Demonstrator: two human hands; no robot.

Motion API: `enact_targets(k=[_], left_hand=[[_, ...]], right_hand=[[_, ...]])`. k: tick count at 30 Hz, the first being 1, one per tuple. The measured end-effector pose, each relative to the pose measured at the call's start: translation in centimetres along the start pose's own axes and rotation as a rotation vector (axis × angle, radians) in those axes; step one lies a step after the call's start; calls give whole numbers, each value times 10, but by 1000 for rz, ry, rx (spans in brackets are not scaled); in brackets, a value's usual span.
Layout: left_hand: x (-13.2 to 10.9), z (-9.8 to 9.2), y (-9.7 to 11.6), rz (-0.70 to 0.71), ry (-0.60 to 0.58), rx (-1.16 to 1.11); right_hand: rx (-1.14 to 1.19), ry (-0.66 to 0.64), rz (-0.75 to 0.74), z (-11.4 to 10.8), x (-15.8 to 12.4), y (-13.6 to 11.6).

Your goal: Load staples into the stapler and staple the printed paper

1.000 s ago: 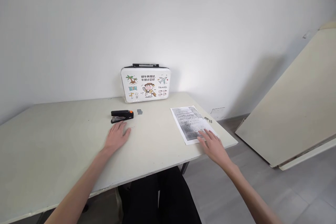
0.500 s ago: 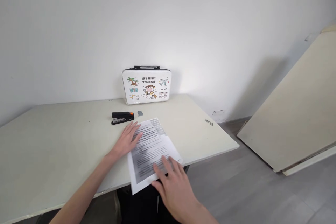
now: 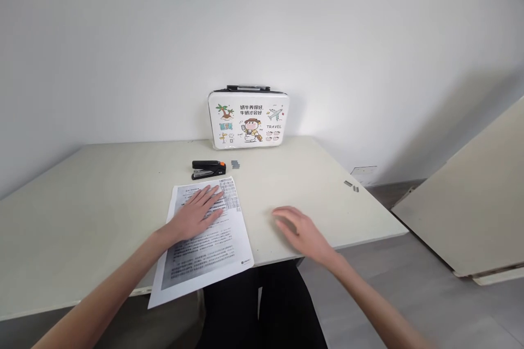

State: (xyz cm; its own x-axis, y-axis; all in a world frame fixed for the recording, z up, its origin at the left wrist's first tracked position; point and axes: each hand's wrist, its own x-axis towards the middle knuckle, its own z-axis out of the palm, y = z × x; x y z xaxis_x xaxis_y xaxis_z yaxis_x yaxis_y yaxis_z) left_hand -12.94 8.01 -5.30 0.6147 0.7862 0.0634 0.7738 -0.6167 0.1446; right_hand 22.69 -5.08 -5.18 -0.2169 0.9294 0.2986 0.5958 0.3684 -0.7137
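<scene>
My left hand [image 3: 196,217] lies flat on a printed sheet of paper [image 3: 204,257], fingers stretched towards its upper right. The sheet's lower edge sticks out past the front of the table. To the right of the paper, my right hand [image 3: 303,230] is over the table, loosely curved, with a gap between thumb and fingers and nothing in it. Just beyond the sheet stands a black stapler [image 3: 208,169] with an orange patch. A small group of grey staple strips [image 3: 235,164] lies beside it.
A white cartoon-printed case [image 3: 249,120] with a black handle stands against the wall at the back of the pale table [image 3: 102,207]. Two more staple strips [image 3: 351,186] lie near the table's right edge. A large pale panel [image 3: 470,202] leans at the right.
My right hand has left the paper and moved right over the table. The sheet has turned and shifted left under my left hand. The view has swung slightly.
</scene>
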Motion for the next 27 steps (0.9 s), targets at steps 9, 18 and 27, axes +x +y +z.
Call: enact_targets(k=[9,18,27], left_hand=[[1,-11,2,8,-12,-27],[70,-69,-26,-156,296,202],[101,-95,-30,-299,136,216]], right_hand=[[75,151,183,-15,5,34],[110,131,192,-15,5,34],[161,149,176,-18,7,30]])
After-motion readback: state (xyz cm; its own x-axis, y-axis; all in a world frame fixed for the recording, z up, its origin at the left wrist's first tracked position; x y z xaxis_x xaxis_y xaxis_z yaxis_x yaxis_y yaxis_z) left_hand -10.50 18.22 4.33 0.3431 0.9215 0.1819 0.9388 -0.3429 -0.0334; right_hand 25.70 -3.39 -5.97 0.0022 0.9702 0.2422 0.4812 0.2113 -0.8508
